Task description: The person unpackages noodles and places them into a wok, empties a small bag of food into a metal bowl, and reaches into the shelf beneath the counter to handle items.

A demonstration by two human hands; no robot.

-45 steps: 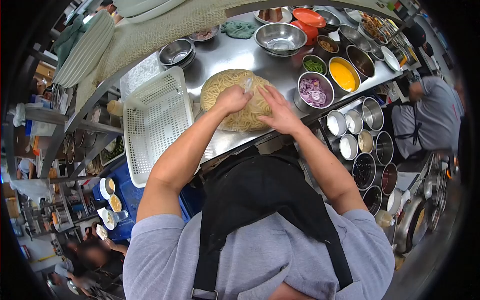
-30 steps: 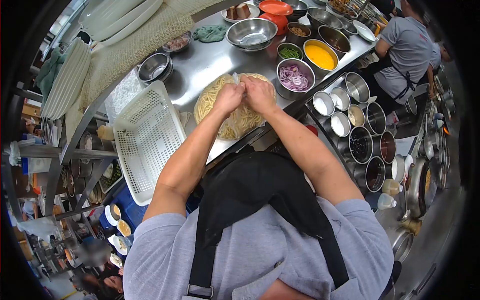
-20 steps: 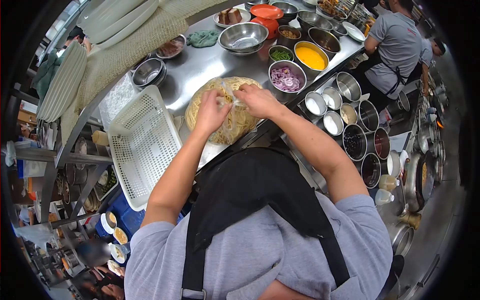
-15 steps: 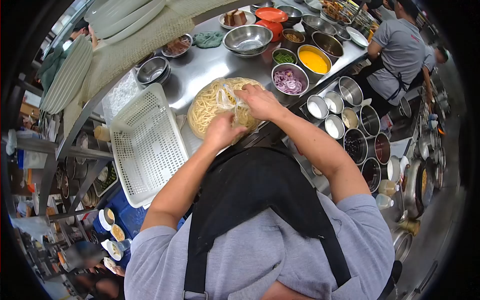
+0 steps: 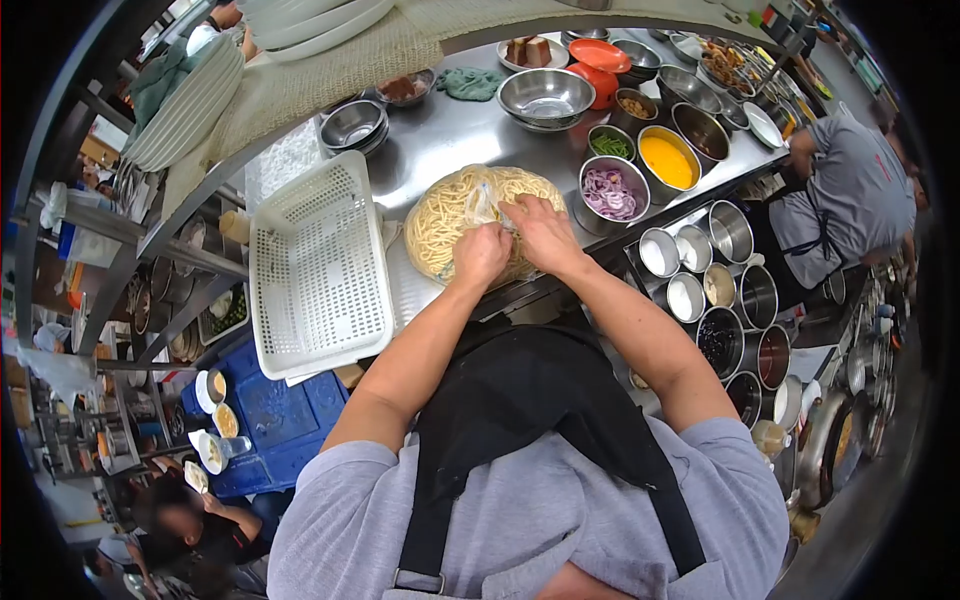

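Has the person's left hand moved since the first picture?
Yes. The left hand has come toward the person, nearer the front edge of the metal counter.

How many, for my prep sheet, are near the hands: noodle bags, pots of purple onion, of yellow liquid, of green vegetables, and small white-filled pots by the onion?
Noodle bag: 1
Purple onion pot: 1
Yellow liquid pot: 1
Green vegetable pot: 1
Small white-filled pots: 3
Total: 7
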